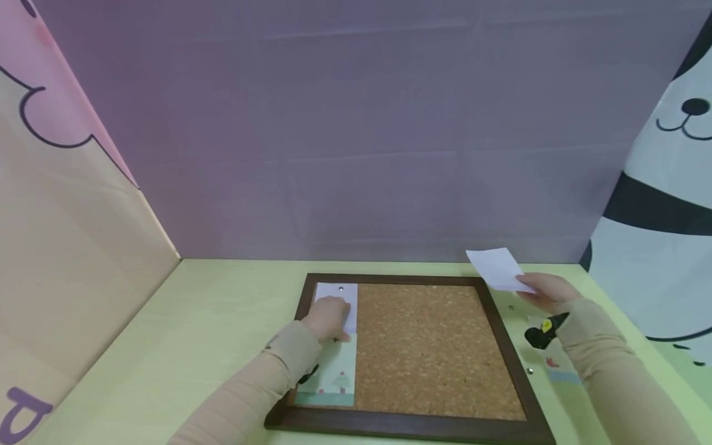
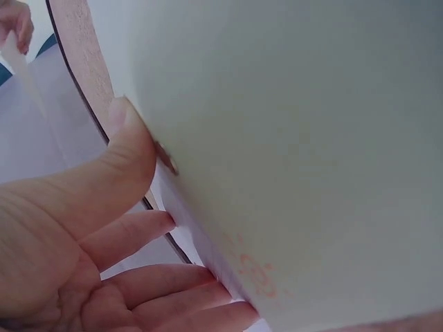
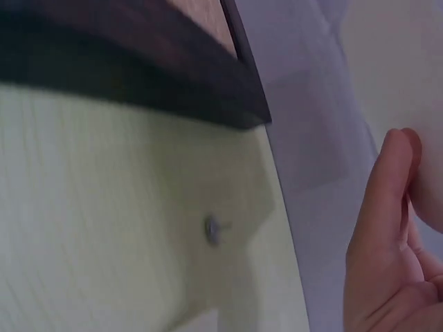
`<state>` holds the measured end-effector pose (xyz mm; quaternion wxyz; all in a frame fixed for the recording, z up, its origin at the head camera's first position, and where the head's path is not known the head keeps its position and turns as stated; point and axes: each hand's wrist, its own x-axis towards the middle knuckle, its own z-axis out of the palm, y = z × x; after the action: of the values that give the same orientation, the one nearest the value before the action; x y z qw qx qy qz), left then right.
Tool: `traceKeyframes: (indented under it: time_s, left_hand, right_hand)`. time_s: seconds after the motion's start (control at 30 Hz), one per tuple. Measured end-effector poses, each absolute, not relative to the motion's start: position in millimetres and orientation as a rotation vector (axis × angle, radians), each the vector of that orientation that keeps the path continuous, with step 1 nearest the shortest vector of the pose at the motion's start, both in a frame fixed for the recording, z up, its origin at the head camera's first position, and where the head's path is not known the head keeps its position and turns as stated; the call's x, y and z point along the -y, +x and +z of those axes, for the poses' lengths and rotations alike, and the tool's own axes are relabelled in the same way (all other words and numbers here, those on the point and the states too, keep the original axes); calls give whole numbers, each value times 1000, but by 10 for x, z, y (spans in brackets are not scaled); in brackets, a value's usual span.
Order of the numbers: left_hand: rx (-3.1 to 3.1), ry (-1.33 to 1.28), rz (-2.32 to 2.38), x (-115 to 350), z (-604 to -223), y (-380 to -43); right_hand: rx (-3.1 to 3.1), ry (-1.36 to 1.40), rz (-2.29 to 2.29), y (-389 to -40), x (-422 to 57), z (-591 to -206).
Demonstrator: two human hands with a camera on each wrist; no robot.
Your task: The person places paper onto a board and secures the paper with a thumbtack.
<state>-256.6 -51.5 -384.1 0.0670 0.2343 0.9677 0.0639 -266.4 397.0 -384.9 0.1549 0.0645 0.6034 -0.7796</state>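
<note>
On the left side of the corkboard (image 1: 434, 352), my left hand (image 1: 328, 318) rests over two papers, one above the other. The upper, pale lilac paper (image 1: 351, 312) has a thumbtack (image 1: 341, 288) near its top. Below it lies a pale green paper (image 1: 327, 380) with small printed drawings. In the left wrist view, the thumb lies beside a tack (image 2: 166, 158) in the green paper, and the fingertips touch the lilac one. Beyond the board's upper right corner, my right hand (image 1: 547, 292) pinches a white sheet (image 1: 494, 269) by its edge, raised above the table.
Loose thumbtacks (image 1: 530, 371) lie on the table right of the board's dark wooden frame (image 1: 508, 346). Another printed paper (image 1: 562, 376) is partly under my right forearm. A grey-purple cloth wall (image 1: 367, 136) stands behind, with printed panels (image 1: 662, 198) at both sides.
</note>
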Motion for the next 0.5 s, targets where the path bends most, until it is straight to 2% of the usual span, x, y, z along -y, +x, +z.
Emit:
traceKeyframes:
  time_s: [0.5]
  left_hand:
    - [-2906,689,227,487,-3806,-2541]
  right_hand:
    - [-1812,64,-2087,-2700,-3612,-3738]
